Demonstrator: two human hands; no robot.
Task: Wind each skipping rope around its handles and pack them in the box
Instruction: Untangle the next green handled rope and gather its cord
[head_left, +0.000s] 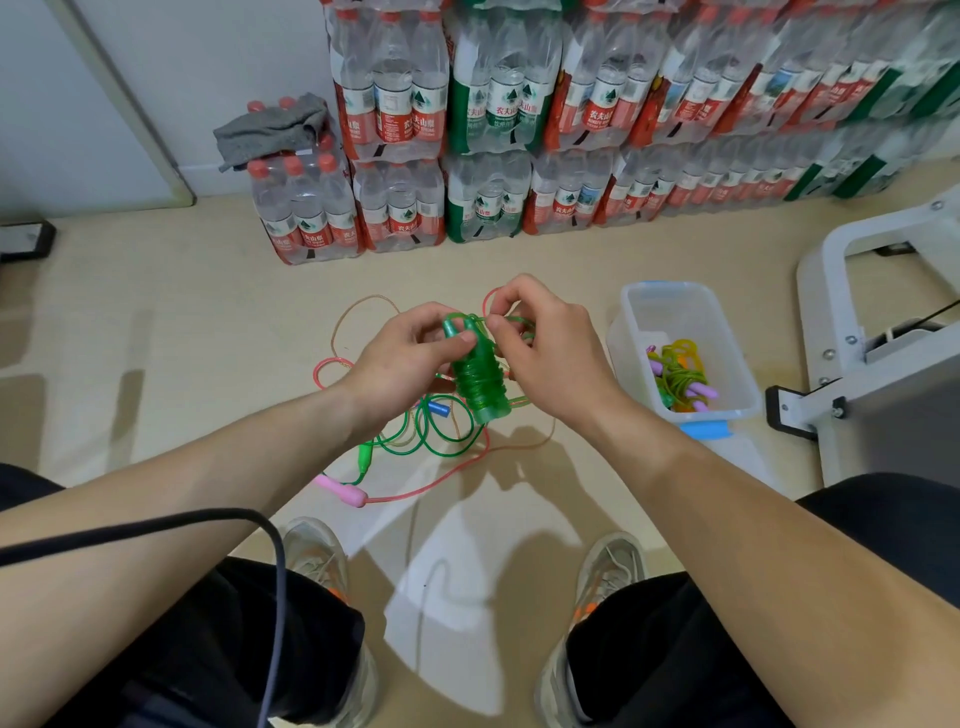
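My left hand (402, 358) grips a pair of green handles (480, 382) with green rope wound tightly round them, held above the floor. At the top of that bundle my right hand (540, 343) pinches the loose end of the green rope. Below, on the floor, lies a tangle of ropes: green loops (436, 441), a pink rope with pink handles (345, 491), a blue handle (439, 408) and a thin orange rope (363, 306). The clear plastic box (628, 343) stands to the right and holds a wound rope bundle (680, 379) with purple handles.
Shrink-wrapped packs of water bottles (493, 130) are stacked along the wall behind. A white metal frame (831, 270) stands at the right. A blue lid (709, 430) lies by the box. My shoes (317, 556) and knees fill the foreground, and a black cable (270, 540) crosses my left arm.
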